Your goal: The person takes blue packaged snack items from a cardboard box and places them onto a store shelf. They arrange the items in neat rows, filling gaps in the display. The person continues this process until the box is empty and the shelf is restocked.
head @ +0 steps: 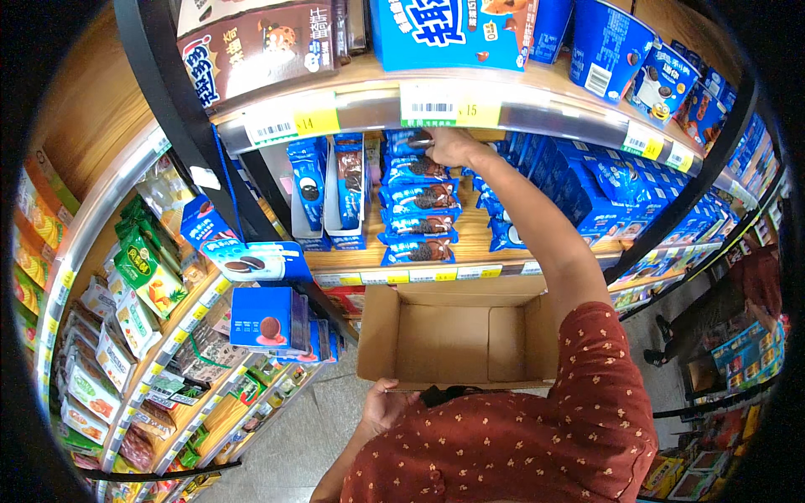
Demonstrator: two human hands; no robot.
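My right hand (pixel 454 147) reaches under the upper shelf's front rail, its fingers curled on the end of a blue cookie packet (pixel 405 142). That packet is at the back of a row of blue packets (pixel 420 224) lying one before another on the wooden shelf (pixel 475 232). The rail hides part of the packet and some of my fingertips. Below the shelf front, an open cardboard box (pixel 443 333) stands against my body, its bare brown bottom showing. My left hand (pixel 383 405) grips the box at its near left corner, thumb at the rim.
Two white-sided cartons of packets (pixel 344 188) stand left of the row. Blue boxes (pixel 569 182) fill the shelf's right side. Black posts (pixel 182 119) frame the shelves. A hanging blue box display (pixel 267 317) juts out at left. Another person's feet (pixel 657 342) show at right.
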